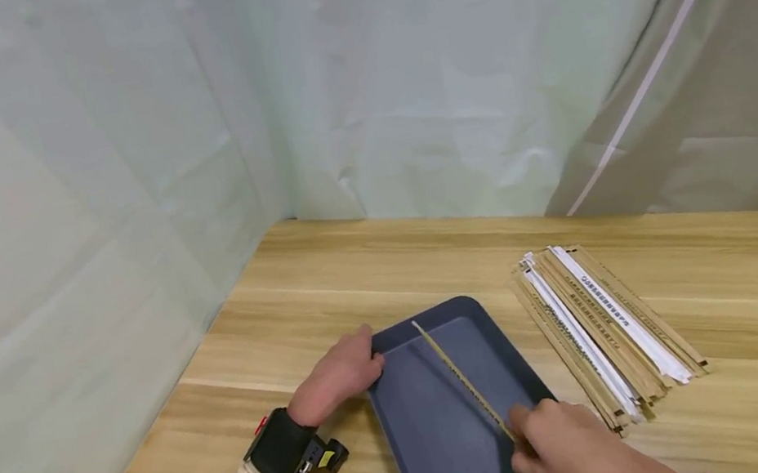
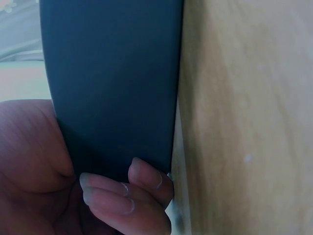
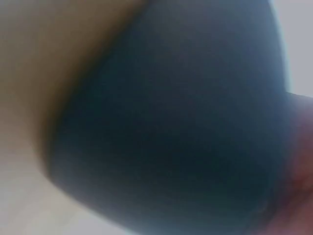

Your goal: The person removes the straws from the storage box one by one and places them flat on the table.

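A dark blue-grey rectangular tray (image 1: 427, 427) lies on the wooden table. My left hand (image 1: 343, 366) grips its far-left corner; in the left wrist view the curled fingertips (image 2: 129, 203) press against the tray's outer wall (image 2: 112, 88). Over the tray, my right hand (image 1: 568, 442) pinches the near end of a long thin brown paper-wrapped stick (image 1: 463, 379) with small print along it. The stick slants away from me, its far end by the tray's far rim. The blurred right wrist view shows the tray's dark side (image 3: 166, 117) and part of the right hand (image 3: 296, 196).
To the right of the tray lies a fanned pile of long narrow paper-wrapped sticks (image 1: 596, 318), some brown and some white, with printed lettering. Pale curtains (image 1: 414, 82) hang along the table's left and far edges.
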